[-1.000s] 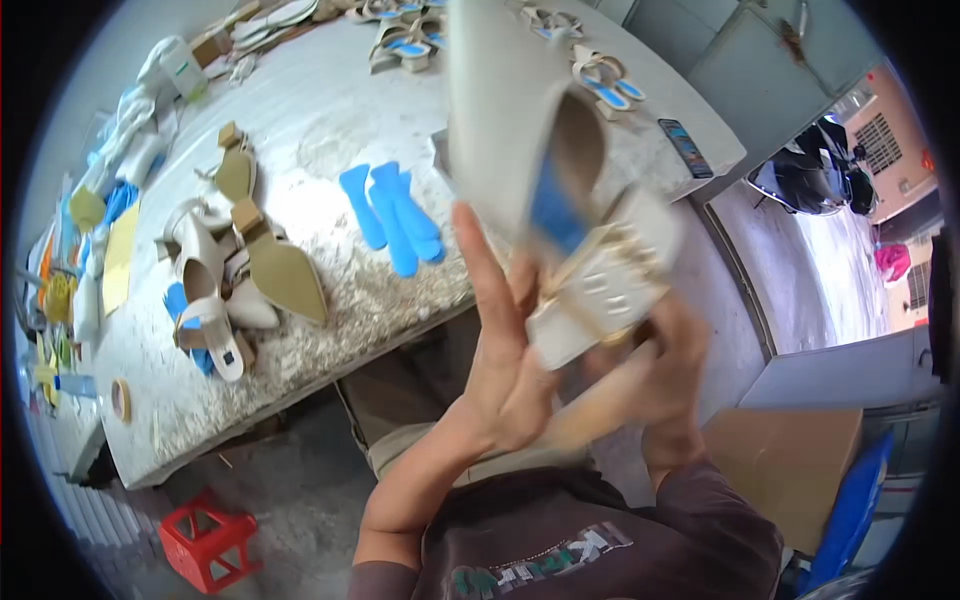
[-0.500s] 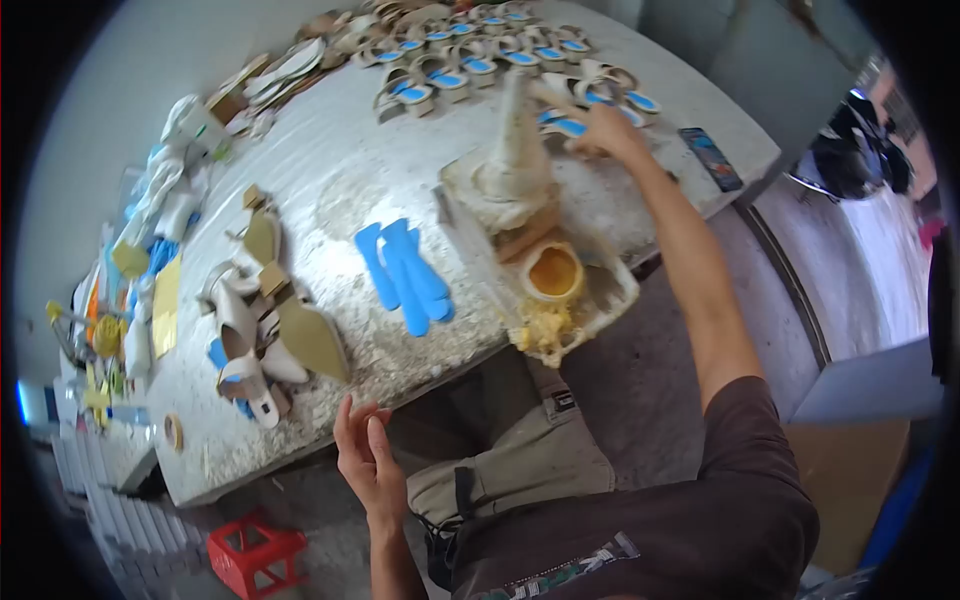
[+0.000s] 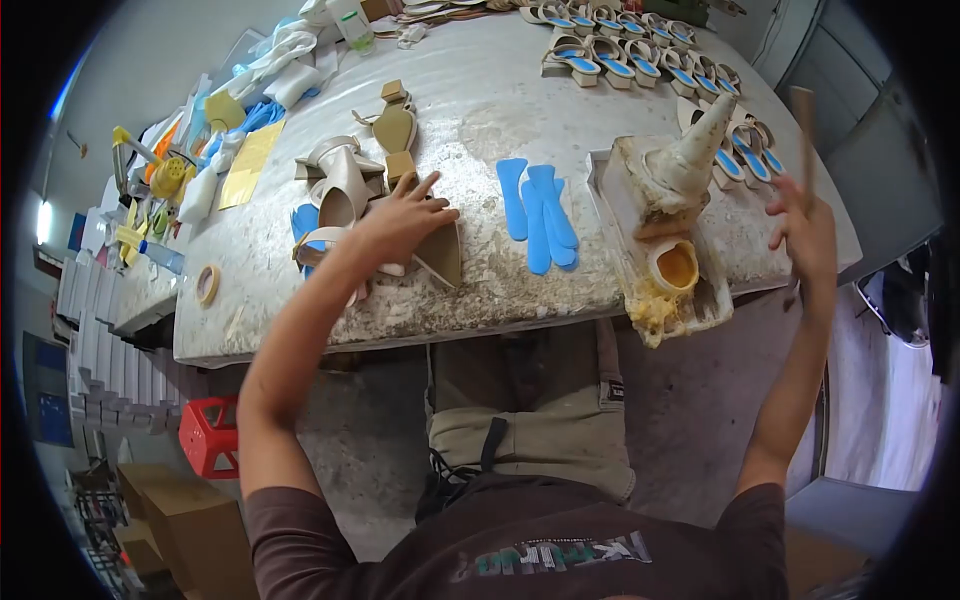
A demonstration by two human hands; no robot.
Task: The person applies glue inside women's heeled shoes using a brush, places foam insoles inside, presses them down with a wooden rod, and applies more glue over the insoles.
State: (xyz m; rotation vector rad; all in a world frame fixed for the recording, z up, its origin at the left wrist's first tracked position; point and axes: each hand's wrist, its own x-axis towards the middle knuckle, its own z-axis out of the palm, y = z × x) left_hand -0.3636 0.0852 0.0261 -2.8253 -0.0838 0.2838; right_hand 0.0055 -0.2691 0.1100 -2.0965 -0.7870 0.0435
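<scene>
My left hand (image 3: 405,225), fingers spread, is over a pile of pale heeled sandals (image 3: 343,190) and covers part of it; I cannot tell if it touches them. A shoe with an olive sole (image 3: 442,255) shows just beyond its fingers. On the right, my right hand (image 3: 808,235) is raised near the table's right edge, closed round a thin wooden stick (image 3: 803,130) that stands upright; its lower end is mostly hidden. Blue insoles (image 3: 545,215) lie between the hands. Left of my right hand stands a glue-crusted tray (image 3: 715,300) bearing a cone (image 3: 695,150) and a pot of yellow glue (image 3: 677,266).
Rows of sandals with blue insoles (image 3: 610,60) stand at the back right, with a few more (image 3: 745,150) beside the cone. A tape roll (image 3: 207,285) lies near the left edge. A red stool (image 3: 208,438) is on the floor.
My left hand has moved up from the table's front edge to over the shoe pile. My right hand has drawn back from the sandals with the stick. The view has shifted left.
</scene>
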